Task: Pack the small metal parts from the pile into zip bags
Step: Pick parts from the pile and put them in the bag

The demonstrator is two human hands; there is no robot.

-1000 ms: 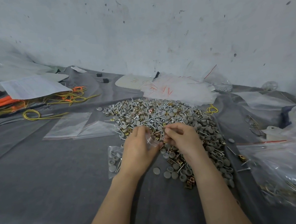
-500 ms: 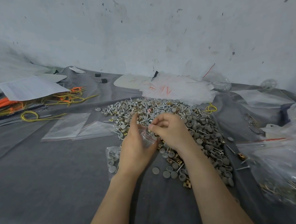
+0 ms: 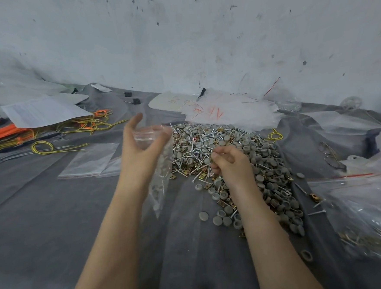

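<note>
Metal parts point(image 3: 225, 142) lie heaped on the grey bench point(image 3: 44, 222). My right hand point(image 3: 230, 164) is down on the pile, fingers curled and pinched; whether they hold a part, I cannot tell. My left hand point(image 3: 138, 148) grips the zip bag point(image 3: 162, 180), raised just left of the heap.

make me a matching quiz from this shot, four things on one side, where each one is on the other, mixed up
1 zip bag
2 sheet of paper
3 right hand
4 yellow wire loop

a far left, over the orange cords
b held up by the left hand
c at the pile of parts, fingers curled
d on the cloth, left of the flat empty bags

Pairs: 1-b, 2-a, 3-c, 4-d
</note>
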